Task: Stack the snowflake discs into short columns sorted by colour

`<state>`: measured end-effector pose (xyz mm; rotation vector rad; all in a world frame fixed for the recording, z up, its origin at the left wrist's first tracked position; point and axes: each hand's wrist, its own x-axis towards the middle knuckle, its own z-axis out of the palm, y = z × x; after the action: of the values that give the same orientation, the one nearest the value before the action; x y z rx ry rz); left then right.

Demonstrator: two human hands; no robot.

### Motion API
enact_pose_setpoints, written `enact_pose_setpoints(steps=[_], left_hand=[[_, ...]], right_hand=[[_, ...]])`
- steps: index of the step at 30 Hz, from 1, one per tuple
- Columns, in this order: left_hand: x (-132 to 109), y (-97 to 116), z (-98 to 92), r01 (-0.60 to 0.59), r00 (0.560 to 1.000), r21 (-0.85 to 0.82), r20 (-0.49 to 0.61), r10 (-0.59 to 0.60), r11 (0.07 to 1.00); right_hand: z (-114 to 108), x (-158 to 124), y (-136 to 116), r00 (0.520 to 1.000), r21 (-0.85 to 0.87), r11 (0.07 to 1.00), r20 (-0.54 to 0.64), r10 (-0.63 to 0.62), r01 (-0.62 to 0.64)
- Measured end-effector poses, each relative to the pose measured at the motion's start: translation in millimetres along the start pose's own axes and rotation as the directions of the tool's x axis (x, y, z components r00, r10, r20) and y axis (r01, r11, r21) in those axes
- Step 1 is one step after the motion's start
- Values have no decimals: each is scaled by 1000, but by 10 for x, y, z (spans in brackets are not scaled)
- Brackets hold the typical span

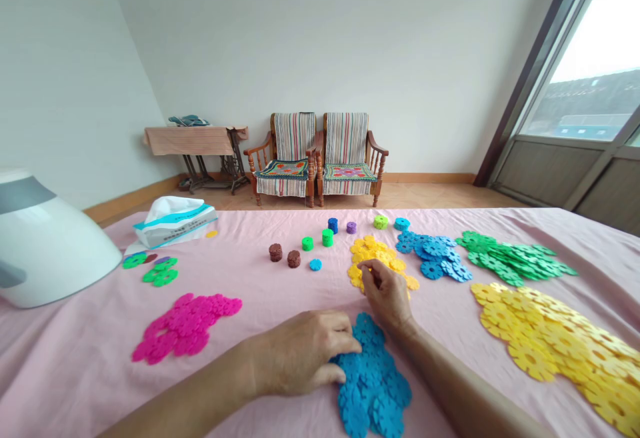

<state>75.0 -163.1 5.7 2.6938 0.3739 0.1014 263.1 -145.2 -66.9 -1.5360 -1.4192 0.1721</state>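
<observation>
My left hand (305,351) rests on the near edge of a pile of blue snowflake-shaped plastic discs (373,381), fingers curled down onto the pieces. My right hand (385,291) reaches forward over that pile to a small heap of orange-yellow discs (373,255), fingertips pinched together on a yellow disc at its near side. Both forearms come in from the bottom of the view across the pink cloth (280,291).
Other disc piles lie around: magenta (185,325), bright green (159,271), light blue (435,251), dark green (510,258), large yellow (555,338). Short stacks stand in a row (327,237). A tissue pack (175,221) and a white appliance (45,245) sit at left.
</observation>
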Motion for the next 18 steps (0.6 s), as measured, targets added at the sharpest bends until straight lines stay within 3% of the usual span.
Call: enact_pose_setpoints(steps=[11, 18], left_hand=[[15, 23, 23, -49, 998, 131, -18, 52, 990], [80, -219, -99, -40, 982, 72, -182, 52, 997]], right_hand=[[0, -8, -5, 1000, 11, 1000, 14, 1, -1], [14, -5, 8, 999, 10, 1000, 34, 0, 0]])
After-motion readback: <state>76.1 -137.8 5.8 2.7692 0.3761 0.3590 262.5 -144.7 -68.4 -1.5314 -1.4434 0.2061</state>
